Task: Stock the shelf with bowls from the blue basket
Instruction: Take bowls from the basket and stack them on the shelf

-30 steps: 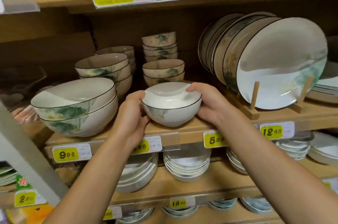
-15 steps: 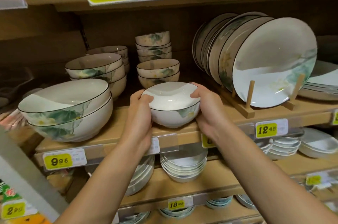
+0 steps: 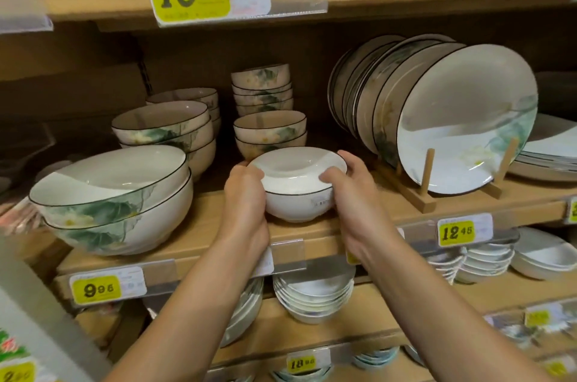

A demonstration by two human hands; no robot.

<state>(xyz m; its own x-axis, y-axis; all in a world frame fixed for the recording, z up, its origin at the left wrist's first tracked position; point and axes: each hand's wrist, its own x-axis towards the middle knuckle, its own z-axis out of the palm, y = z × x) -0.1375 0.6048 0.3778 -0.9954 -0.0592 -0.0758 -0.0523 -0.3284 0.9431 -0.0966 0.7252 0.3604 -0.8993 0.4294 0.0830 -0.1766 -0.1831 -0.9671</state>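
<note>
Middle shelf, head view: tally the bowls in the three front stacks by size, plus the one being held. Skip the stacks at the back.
large bowls, front-left stack: 2
medium bowls, stack behind them: 3
small bowls, stack behind the held one: 2
white bowl, gripped by left hand and right hand: 1
Total: 8

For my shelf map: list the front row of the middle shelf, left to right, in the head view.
stacked large bowls → left hand → white bowl → right hand → upright plates → flat plate stack
</note>
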